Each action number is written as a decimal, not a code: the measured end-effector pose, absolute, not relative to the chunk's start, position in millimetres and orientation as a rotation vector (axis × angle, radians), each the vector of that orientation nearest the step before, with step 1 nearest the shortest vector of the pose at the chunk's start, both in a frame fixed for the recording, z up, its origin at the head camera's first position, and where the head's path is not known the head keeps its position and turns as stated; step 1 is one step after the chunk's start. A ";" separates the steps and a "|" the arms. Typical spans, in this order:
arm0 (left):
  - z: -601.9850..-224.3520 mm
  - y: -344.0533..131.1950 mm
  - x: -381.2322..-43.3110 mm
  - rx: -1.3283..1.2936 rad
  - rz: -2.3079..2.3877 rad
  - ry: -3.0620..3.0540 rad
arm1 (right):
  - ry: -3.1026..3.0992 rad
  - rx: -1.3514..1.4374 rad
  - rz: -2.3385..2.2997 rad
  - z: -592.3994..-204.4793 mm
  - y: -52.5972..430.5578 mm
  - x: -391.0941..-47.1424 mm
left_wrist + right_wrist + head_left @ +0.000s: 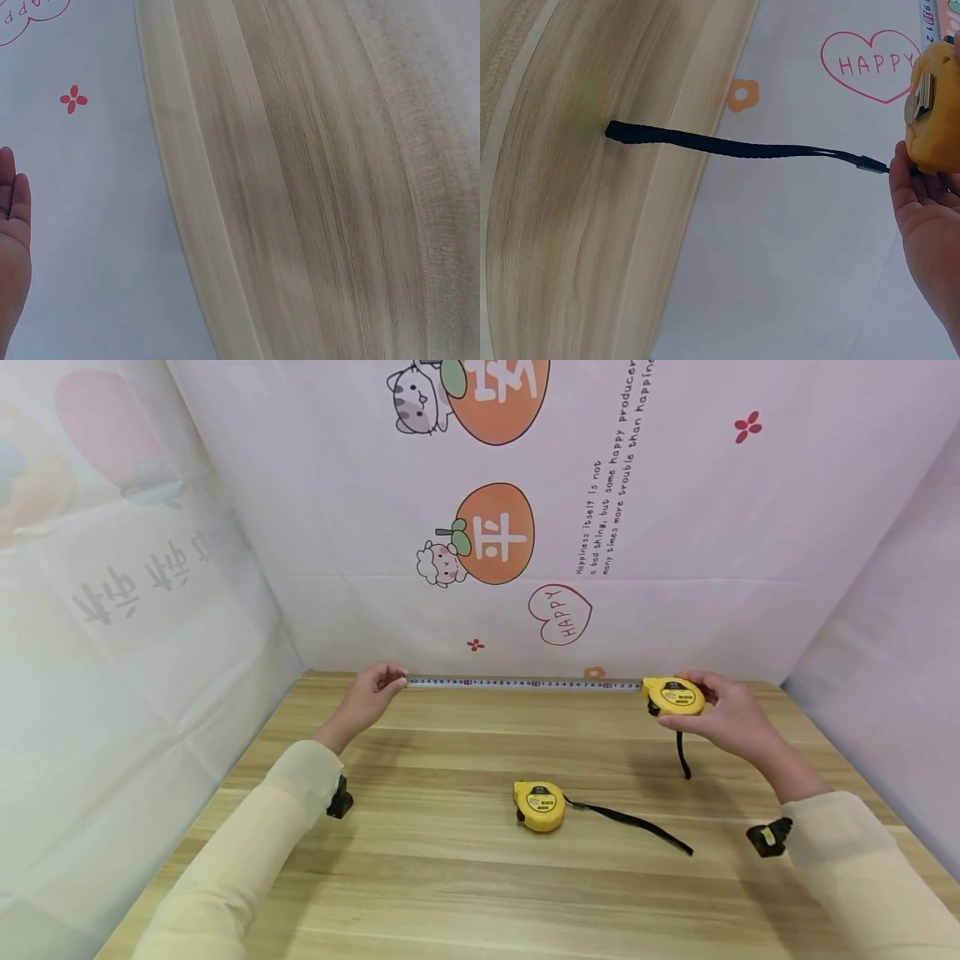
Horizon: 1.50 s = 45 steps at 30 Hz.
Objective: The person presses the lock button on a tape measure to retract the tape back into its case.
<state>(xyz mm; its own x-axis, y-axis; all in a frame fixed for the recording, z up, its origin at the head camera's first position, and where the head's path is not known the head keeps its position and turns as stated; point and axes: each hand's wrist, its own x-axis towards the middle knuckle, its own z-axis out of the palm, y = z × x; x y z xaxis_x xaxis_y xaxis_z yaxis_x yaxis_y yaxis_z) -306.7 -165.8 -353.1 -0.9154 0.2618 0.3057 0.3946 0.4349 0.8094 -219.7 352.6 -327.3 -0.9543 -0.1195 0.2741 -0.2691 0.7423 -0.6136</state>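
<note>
My right hand (pixel 723 714) grips a yellow tape measure (pixel 677 697) at the back right, its black wrist strap (pixel 727 148) hanging down. From its case a white blade (pixel 510 683) with black and red numerals runs straight across to the left. My left hand (pixel 372 691) pinches the blade's free end between thumb and fingers. In the left wrist view only part of the left hand (pixel 13 232) shows at the edge, with the blade out of sight. A second yellow tape measure (pixel 539 806) lies on the table between the arms, its blade retracted and its black strap (pixel 637 822) trailing right.
The wood-grain table (pixel 420 893) ends at a white printed cloth (pixel 337 527) behind it, with similar cloth at left and right. Small black devices (pixel 340 798) sit at both wrists, below the cream sleeves (pixel 247 843).
</note>
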 end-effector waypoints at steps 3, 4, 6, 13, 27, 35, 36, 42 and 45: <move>-354.1 -164.9 -307.4 -0.600 -1.497 -2.543 | -2.737 0.301 0.997 -326.9 351.8 -219.8; -354.4 -164.6 -307.6 -0.608 -1.498 -2.543 | -2.740 0.299 0.993 -326.7 351.4 -219.8; -354.6 -163.6 -307.8 -0.620 -1.501 -2.540 | -2.743 0.300 0.992 -326.3 350.6 -220.1; -353.7 -160.4 -306.9 -0.648 -1.493 -2.533 | -2.741 0.310 1.008 -326.7 348.3 -220.9; -355.0 -154.8 -308.4 -0.673 -1.493 -2.512 | -2.745 0.304 1.007 -328.1 343.7 -222.1; -353.1 -151.6 -307.3 -0.681 -1.504 -2.509 | -2.739 0.296 1.007 -327.8 341.4 -222.5; -353.1 -151.2 -307.4 -0.681 -1.511 -2.508 | -2.737 0.298 1.009 -327.7 341.0 -222.6; -354.6 -149.5 -309.5 -0.698 -1.520 -2.507 | -2.731 0.311 1.019 -328.7 339.0 -223.4; -355.1 -148.6 -310.0 -0.703 -1.532 -2.505 | -2.730 0.309 1.016 -329.4 338.9 -223.5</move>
